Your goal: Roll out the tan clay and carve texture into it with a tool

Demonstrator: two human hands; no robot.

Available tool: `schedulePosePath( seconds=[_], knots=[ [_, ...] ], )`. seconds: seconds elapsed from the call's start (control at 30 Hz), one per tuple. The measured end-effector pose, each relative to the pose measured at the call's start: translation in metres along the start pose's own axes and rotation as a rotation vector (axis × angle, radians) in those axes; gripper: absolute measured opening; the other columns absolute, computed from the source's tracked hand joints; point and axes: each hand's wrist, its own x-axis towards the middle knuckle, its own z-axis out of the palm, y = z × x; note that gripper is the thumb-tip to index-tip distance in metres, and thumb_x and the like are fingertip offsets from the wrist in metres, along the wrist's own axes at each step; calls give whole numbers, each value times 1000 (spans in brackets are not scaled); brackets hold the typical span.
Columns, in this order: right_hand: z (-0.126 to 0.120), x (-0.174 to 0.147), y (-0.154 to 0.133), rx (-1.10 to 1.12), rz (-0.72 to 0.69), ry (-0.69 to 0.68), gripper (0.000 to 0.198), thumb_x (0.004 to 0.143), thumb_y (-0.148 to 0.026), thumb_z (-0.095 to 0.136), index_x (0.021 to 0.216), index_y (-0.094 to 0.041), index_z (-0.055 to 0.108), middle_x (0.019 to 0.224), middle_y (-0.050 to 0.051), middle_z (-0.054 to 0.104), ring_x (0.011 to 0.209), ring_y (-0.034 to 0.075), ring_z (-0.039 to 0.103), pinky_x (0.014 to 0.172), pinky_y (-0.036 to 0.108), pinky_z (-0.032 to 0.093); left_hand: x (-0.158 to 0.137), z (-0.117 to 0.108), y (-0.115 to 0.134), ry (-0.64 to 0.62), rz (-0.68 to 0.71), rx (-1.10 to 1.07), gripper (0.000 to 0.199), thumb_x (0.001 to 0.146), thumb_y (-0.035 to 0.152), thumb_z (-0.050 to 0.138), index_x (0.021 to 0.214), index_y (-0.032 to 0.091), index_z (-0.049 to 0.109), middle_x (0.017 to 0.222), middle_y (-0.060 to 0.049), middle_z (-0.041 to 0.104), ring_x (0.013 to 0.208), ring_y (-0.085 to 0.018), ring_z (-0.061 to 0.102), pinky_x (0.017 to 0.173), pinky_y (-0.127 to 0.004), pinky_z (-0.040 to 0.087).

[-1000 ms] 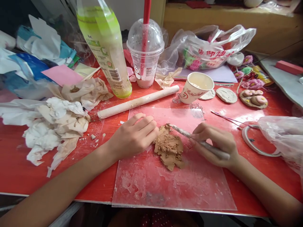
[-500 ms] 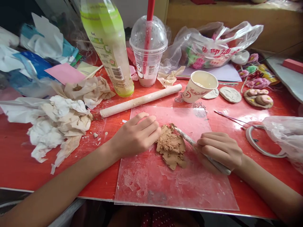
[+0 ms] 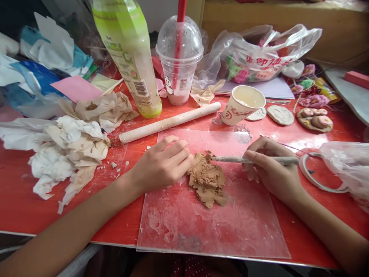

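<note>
A flattened lump of brown clay (image 3: 207, 181) with a rough, torn surface lies on a clear plastic sheet (image 3: 213, 234). At its left edge rests my left hand (image 3: 165, 163), palm down, fingers loosely bent and slightly apart. Its thumb is hidden, and the fingertips seem to touch the clay. My right hand (image 3: 273, 169) grips a grey, clay-smeared modelling tool (image 3: 227, 159) between thumb and fingers. The tool lies nearly level, its thin tip at the clay's upper right edge and its thicker end pointing right.
Behind the sheet lie a rolling pin (image 3: 170, 122) and a paper cup (image 3: 243, 105) holding liquid. A green bottle (image 3: 129, 61) and a domed plastic cup (image 3: 179, 61) stand farther back. Crumpled tissues (image 3: 72, 142) sit left; a tape roll (image 3: 309, 177) and flat clay pieces (image 3: 280, 115) lie right.
My right hand has turned and risen, swinging the tool from a slant down to the right to nearly level. The tool's tip stays near the clay's top. My left hand has barely moved.
</note>
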Motion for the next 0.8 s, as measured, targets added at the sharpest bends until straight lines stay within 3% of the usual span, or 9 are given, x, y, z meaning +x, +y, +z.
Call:
schedulePosePath(
  seconds=[0.17, 0.33, 0.4, 0.5, 0.63, 0.7, 0.8],
  knots=[
    [0, 7, -6, 98, 278, 14, 23, 76, -27, 61, 62, -20, 44, 49, -4, 56, 32, 8, 46, 25, 18, 27, 0, 0, 1, -22, -10, -13, 12, 84, 14, 50, 84, 13, 61, 83, -2, 63, 91, -19, 57, 85, -36, 45],
    [-5, 6, -6, 64, 291, 118, 25, 76, -28, 59, 60, -20, 43, 48, -3, 55, 31, 8, 43, 26, 20, 26, -1, 1, 1, -19, -18, -23, 12, 84, 13, 49, 86, 13, 61, 88, -3, 62, 93, -20, 56, 84, -36, 45],
    [-6, 2, -5, -1, 168, 138, 27, 79, -27, 57, 57, -20, 42, 47, -3, 53, 33, 8, 42, 28, 21, 27, -1, 1, 0, -11, -20, -19, 12, 83, 13, 49, 86, 13, 61, 89, -3, 62, 92, -20, 56, 83, -36, 45],
    [-8, -8, -5, -234, -197, 91, 23, 78, -18, 57, 59, -21, 44, 51, -3, 52, 41, 9, 46, 35, 23, 33, -1, 1, 0, -12, -24, -14, 12, 83, 13, 49, 86, 13, 61, 88, -3, 62, 92, -20, 56, 82, -36, 45],
    [-7, -15, -11, -633, -684, -220, 20, 68, -3, 61, 73, -20, 52, 61, -1, 54, 52, 11, 53, 43, 24, 41, -1, 1, 1, -21, -21, -19, 13, 84, 14, 48, 85, 13, 61, 88, -4, 62, 92, -20, 56, 82, -36, 46],
    [-7, -14, -15, -709, -762, -308, 23, 66, -1, 61, 78, -19, 53, 64, 0, 55, 54, 11, 54, 44, 24, 41, -1, 1, 1, -20, -22, -20, 12, 84, 14, 48, 85, 13, 61, 88, -4, 62, 91, -20, 56, 82, -36, 46],
    [-8, -12, -19, -649, -680, -249, 22, 69, -3, 58, 81, -20, 53, 66, 1, 55, 54, 12, 54, 44, 24, 41, 0, 1, 1, -13, -23, -17, 12, 84, 14, 48, 84, 13, 61, 87, -4, 62, 91, -20, 56, 82, -36, 46]
  ],
)
